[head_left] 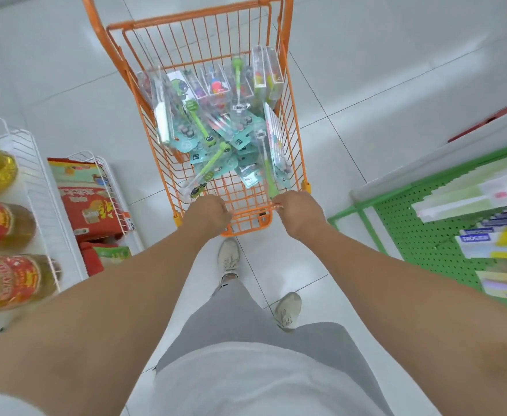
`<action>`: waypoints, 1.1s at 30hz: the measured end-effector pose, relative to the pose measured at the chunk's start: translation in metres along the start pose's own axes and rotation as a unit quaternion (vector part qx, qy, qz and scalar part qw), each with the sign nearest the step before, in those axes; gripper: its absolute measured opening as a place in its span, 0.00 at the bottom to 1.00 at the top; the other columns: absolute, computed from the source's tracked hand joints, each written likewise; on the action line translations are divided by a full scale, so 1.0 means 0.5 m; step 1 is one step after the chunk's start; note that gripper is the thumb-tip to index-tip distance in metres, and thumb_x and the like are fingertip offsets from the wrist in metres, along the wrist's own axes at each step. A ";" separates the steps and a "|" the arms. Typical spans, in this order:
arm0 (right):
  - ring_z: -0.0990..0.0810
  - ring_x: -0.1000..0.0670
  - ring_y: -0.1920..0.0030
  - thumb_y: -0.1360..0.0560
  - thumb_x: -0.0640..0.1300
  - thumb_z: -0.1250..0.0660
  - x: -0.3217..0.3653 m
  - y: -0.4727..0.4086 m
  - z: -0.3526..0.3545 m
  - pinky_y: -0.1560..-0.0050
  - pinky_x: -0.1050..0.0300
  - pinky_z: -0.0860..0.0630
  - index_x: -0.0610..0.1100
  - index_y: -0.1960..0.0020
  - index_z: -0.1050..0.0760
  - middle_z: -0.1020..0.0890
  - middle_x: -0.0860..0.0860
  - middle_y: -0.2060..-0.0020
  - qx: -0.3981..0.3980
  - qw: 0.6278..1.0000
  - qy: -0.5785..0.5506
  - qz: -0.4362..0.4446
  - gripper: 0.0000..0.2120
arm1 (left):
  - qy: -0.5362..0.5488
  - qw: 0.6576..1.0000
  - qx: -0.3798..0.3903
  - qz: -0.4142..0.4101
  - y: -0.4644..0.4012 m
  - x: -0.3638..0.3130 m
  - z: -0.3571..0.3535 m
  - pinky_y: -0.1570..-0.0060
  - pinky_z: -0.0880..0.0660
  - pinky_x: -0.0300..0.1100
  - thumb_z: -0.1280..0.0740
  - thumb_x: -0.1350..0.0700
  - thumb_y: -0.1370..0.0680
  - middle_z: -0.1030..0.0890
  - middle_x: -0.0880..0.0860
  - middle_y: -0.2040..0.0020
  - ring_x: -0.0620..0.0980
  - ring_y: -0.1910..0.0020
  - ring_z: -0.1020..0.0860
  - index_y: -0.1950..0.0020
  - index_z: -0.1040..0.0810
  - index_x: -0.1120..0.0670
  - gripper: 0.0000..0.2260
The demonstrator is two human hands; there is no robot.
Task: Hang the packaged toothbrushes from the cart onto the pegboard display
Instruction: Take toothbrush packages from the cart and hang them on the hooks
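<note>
While both fists [207, 213] [298, 213] clench cart handle [246, 212].

Painted wire, clear plastic, glossy tile

Cart [204, 34]: orange-coated metal wire; toothbrush packs [216, 121], clear shiny plastic over card; floor [366, 70] at 1 o'clock, smooth glossy tile.

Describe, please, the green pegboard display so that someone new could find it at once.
Start at the orange wire cart of packaged toothbrushes that both hands push; the right hand is nearest. Right of that hand stands the green perforated pegboard display, hung with blurred boxed goods. Only it is green and dotted with holes; the racks opposite are white wire.
</note>
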State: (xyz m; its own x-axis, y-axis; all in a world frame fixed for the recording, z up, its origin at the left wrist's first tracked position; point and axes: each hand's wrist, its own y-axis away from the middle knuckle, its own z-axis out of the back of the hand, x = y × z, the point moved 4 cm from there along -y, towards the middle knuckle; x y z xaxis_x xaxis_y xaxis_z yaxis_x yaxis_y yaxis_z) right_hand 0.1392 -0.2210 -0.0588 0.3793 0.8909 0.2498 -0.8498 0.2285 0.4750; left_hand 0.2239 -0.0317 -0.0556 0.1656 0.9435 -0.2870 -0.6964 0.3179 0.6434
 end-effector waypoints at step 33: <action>0.21 0.46 0.44 0.24 0.49 0.28 -0.034 0.558 -0.233 0.48 0.52 0.24 0.45 0.35 0.24 0.19 0.48 0.43 -0.060 0.982 -0.154 -0.097 0.20 | 0.153 0.981 -0.112 0.035 0.472 0.111 -0.383 0.57 0.29 0.44 0.26 0.49 0.24 0.21 0.52 0.50 0.52 0.54 0.24 0.41 0.25 0.54 0.16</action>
State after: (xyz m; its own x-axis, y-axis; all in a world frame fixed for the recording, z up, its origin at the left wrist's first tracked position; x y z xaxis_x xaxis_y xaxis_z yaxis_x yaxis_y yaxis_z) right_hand -0.1470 -0.1266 -0.0286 0.6147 0.6701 0.4160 -0.7810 0.4433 0.4400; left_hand -0.0650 0.0779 -0.0559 -0.0813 0.8792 -0.4695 -0.8402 0.1930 0.5068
